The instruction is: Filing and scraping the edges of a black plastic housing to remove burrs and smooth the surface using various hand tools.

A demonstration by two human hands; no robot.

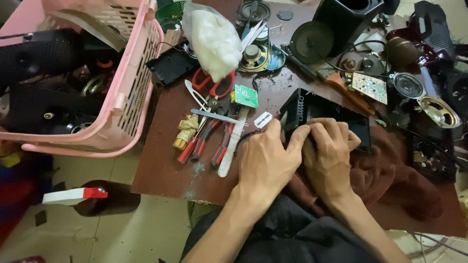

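Far left of frame: pink slotted basket (127, 92) holding dark speaker parts, set at the desk's (161, 170) left edge. Lower left, on the floor: white and red bottle (73, 196).

Centre left, on the desk: red-handled pliers (197, 141) and other hand tools lying side by side, a metal file (233, 141) beside them, red-handled scissors (214, 84) above, a small green circuit board (246, 96) just right of the scissors, and a white stuffed plastic bag (214, 36) at upper centre.

Centre: your left hand (265, 160) has its fingers curled onto the left edge of the black plastic housing (317, 109), thumb pressed against your right hand. A small white razor blade (263, 120) lies just above the knuckles; whether the left hand touches it cannot be told.

Centre right: your right hand (329, 156) has fingers curled tight over the housing's near edge, gripping it. The housing rests on a dark red cloth (404, 190).

Upper right: loose speaker cones (438, 111) and a tan circuit board (369, 87).
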